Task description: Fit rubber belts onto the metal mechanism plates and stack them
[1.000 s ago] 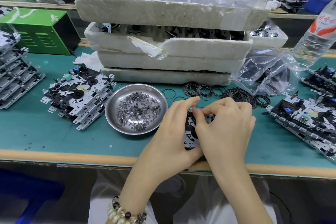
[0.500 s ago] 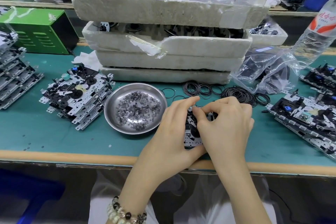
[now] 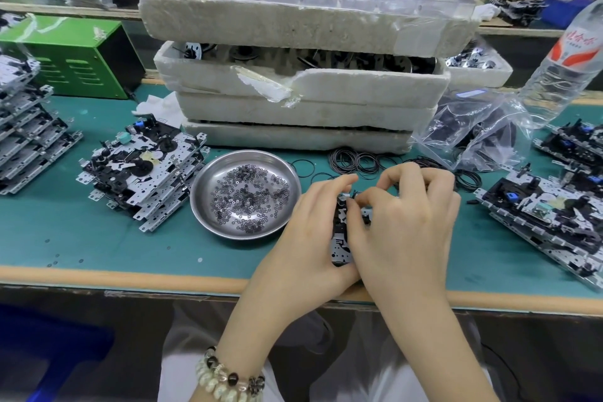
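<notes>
While the left hand [image 3: 313, 232] grips the mechanism plate [image 3: 341, 238] over the near edge of the desk [image 3: 98, 238] and the right hand [image 3: 404, 225] pinches its top, best stretch the belt evenly into its groove.

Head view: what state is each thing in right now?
mechanism plate, held between both hands, mostly hidden.
left hand, grips the plate's left side.
right hand, fingertips pinch at its top end.
steel bowl, upright, holds small rings.
loose belts, lying flat on the mat.
water bottle, tilted.
</notes>
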Available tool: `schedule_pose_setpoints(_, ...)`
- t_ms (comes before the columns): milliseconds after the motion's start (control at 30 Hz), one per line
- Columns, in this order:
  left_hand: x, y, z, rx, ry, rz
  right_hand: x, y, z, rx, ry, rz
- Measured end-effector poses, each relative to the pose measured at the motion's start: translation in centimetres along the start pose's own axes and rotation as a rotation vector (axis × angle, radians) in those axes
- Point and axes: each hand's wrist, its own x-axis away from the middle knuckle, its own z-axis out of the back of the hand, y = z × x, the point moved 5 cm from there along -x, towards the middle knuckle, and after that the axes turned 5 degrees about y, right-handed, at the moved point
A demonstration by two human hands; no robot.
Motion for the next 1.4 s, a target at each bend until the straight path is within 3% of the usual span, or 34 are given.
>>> schedule_pose_setpoints(200,-0.1,0.1,0.1,-0.007,-0.006,0.000,-0.6,-0.4,-0.5,0.060,-0.117,0.141)
schedule_pose_setpoints(433,-0.1,0.2,0.0,-0.005,-0.013,0.006,-1.3,-0.6,-0.6,0.053,-0.180,0.185)
schedule_pose_setpoints(767,0.0,0.1,-0.4,-0.074,-0.039,-0.037,-1.4,0.0,-1.1,0.057,-0.235,0.144)
schedule_pose_setpoints(1100,0.1,-0.1,-0.4,-0.007,-0.005,-0.052,-1.3,1.3,-0.9,-0.121,-0.142,0.074)
schedule_pose_setpoints(1400,0.0,-0.5,-0.3,-0.005,0.017,-0.066,-1.6,1.3,-0.8,-0.139,-0.178,0.064)
